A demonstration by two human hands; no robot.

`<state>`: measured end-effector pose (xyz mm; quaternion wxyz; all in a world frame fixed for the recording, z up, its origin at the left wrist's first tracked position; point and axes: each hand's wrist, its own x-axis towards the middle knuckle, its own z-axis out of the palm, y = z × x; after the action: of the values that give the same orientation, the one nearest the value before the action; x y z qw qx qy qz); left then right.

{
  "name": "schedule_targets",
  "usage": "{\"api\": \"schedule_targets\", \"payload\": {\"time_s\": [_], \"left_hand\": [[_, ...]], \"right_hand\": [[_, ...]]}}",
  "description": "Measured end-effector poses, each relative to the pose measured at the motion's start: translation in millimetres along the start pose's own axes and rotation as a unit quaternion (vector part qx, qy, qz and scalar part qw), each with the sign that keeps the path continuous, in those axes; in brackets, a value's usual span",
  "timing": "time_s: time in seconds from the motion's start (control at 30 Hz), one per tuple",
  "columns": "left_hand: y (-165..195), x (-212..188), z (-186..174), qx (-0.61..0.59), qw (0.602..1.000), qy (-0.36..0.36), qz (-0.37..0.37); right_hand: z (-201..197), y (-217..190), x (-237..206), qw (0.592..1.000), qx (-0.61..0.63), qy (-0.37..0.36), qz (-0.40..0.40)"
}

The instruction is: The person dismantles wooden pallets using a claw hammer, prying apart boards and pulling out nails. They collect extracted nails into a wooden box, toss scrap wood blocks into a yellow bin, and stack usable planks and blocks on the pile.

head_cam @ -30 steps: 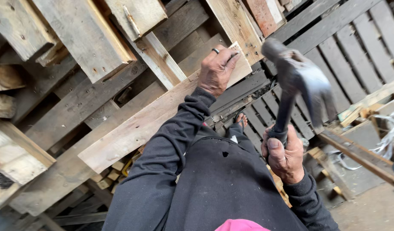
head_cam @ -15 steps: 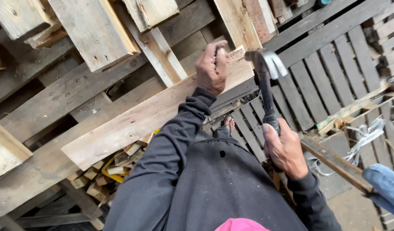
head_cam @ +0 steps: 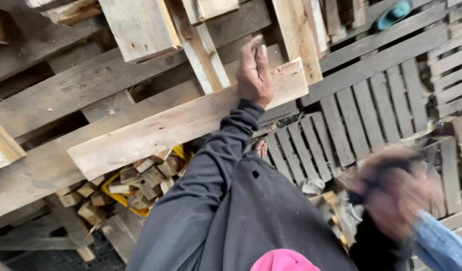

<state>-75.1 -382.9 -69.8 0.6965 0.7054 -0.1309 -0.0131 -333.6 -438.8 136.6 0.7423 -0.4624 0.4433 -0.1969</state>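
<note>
L hand (head_cam: pixel 254 75) rests on the far end of a long pale rough-sawn wooden plank (head_cam: pixel 186 125), fingers loosely curled over its top edge, thumb side down; a light hold on the board, not a hard clench. Plank runs diag. from lower left up to upper right, its right end cut square just past the hand, left end free above a heap of small cut wood blocks (head_cam: pixel 125 185) w/ something yellow among them. R hand (head_cam: pixel 394 193) is low at right, heavily motion-blurred; seems fisted round something dark, but can't tell what, or how tight.

Room to move: gap below plank's left half is open down to the blocks. Above it, more weathered grey boards (head_cam: pixel 80 85) and pale pallet offcuts (head_cam: pixel 140 27) crowd close, little clearance. Right of the hand, a grey slatted wooden pallet (head_cam: pixel 371 115) lies flat, slats running away from viewer, narrow gaps between.

Dark grey long sleeve (head_cam: pixel 211 170) covers the L arm; a blue denim sleeve (head_cam: pixel 441 246) shows at lower right corner. Pink patch (head_cam: pixel 283 261) at bottom edge. Teal object (head_cam: pixel 394 12) top right, partly hidden behind timber.
</note>
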Motion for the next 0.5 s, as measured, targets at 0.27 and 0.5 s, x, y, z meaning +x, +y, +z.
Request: {"api": "schedule_targets", "payload": {"time_s": [0.27, 0.5], "left_hand": [[5, 6, -2, -0.025, 1.000, 0.006, -0.001], [18, 16, -6, 0.008, 0.998, 0.016, 0.067]], "right_hand": [[-38, 122, 38, 0.942, -0.330, -0.034, 0.048], [-88, 2, 16, 0.923, 0.061, -0.245, -0.291]]}}
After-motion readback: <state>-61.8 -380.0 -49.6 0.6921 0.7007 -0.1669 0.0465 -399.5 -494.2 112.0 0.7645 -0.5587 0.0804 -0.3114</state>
